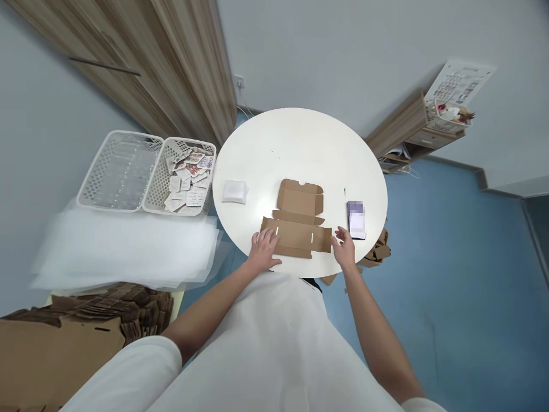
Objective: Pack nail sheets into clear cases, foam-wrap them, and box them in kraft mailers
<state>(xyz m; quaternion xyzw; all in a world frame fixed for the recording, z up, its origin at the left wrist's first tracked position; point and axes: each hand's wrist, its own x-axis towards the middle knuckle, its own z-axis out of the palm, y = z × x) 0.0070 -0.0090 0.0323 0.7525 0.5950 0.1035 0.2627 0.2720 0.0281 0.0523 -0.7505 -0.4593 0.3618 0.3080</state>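
Observation:
A flat, unfolded brown cardboard box (295,233) lies at the near side of the round white table (300,143). Its smaller lid panel points away from me, and two white slots show in the nearer panel. My left hand (263,249) rests on the left end of the cardboard, palm down with fingers spread. At the right end, my right hand (343,249) has its fingers apart and the fingertips by the side flap. A phone (356,220) lies just beyond the right hand. Left of the cardboard sits a small white wrapped packet (234,191).
Left of the table stand two white baskets, one with clear plastic packaging (124,171), the other with printed cards (193,177). Translucent sheets (128,246) and stacked flat cardboard (64,355) lie nearer. More cardboard (377,252) is below the table's right edge. A wooden shelf (403,131) stands back right.

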